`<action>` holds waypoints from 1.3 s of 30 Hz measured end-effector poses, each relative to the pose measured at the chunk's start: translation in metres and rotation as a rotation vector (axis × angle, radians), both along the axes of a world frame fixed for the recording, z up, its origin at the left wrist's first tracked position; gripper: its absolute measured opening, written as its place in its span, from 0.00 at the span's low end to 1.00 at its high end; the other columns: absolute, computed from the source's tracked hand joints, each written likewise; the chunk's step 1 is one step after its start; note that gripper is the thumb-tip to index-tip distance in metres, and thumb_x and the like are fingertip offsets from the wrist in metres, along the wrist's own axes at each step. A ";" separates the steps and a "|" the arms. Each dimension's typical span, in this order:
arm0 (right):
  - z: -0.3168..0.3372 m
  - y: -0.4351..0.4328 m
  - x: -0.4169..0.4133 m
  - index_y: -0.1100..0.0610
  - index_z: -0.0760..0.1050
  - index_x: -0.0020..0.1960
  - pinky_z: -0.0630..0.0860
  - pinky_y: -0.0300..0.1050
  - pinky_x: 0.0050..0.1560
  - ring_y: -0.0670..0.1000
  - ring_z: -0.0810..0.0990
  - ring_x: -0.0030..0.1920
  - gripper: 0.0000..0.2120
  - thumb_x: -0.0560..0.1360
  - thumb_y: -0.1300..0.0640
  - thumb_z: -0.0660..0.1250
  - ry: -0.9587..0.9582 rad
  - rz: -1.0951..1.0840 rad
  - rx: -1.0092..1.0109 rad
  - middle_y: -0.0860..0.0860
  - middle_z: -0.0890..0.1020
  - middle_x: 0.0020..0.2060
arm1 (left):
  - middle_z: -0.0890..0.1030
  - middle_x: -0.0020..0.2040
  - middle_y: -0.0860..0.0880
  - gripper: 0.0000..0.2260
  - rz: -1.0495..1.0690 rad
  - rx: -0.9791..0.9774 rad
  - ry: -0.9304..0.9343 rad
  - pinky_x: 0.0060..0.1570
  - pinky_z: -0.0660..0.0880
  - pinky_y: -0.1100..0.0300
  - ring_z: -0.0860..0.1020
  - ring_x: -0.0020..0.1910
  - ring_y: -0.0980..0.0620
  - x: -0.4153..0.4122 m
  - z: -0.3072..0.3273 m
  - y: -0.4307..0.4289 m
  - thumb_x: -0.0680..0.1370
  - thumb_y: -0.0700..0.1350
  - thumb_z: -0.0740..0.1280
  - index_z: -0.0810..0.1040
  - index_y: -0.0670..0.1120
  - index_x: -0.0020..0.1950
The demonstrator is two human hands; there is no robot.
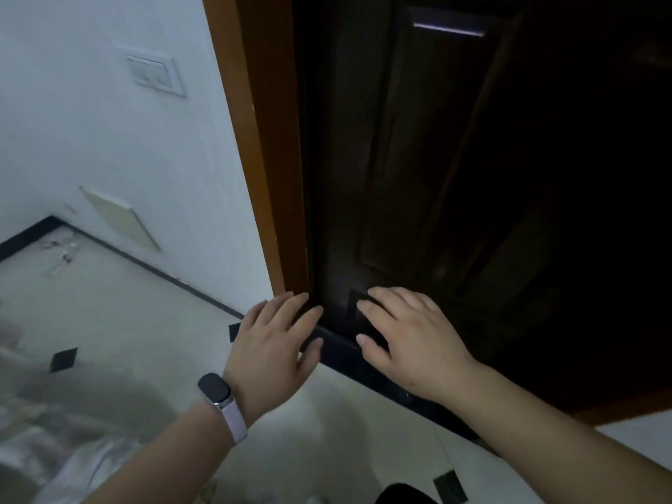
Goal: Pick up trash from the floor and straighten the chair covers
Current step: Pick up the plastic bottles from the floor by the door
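My left hand (271, 343), with a watch on a pale strap at the wrist, is held out flat with fingers apart near the foot of a brown door frame (254, 147). My right hand (407, 340) is spread the same way just right of it, over the dark threshold. Neither hand holds anything. Small scraps of trash (62, 254) lie on the pale tiled floor in the far left corner, by the black skirting. A blurred, shiny covered shape (54, 449) fills the lower left; I cannot tell what it is. No chair is clearly in view.
A dark doorway with a dark panelled door (418, 158) takes up the right half. The white wall (109, 140) on the left carries a switch plate (156, 75) and a cream panel (120, 218). The floor tiles (145, 321) have small black diamond insets.
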State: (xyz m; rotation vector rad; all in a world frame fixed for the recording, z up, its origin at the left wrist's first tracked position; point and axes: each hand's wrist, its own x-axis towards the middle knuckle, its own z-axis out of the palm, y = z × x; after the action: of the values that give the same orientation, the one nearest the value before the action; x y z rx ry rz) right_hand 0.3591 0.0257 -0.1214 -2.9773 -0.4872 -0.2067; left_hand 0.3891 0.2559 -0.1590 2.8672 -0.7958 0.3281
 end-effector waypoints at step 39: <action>-0.013 0.433 0.445 0.57 0.78 0.60 0.75 0.53 0.56 0.57 0.78 0.58 0.22 0.75 0.45 0.57 -0.094 0.864 0.121 0.55 0.80 0.58 | 0.80 0.60 0.44 0.18 0.864 -0.023 -0.083 0.57 0.74 0.47 0.78 0.60 0.41 0.240 -0.002 0.373 0.76 0.53 0.62 0.80 0.46 0.60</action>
State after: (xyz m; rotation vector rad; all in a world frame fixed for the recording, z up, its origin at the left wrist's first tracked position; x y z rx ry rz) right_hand 0.8037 0.4583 -0.1346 -2.3686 -1.6118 -0.2650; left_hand 0.6288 0.6290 -0.1611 3.0138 0.4883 0.5315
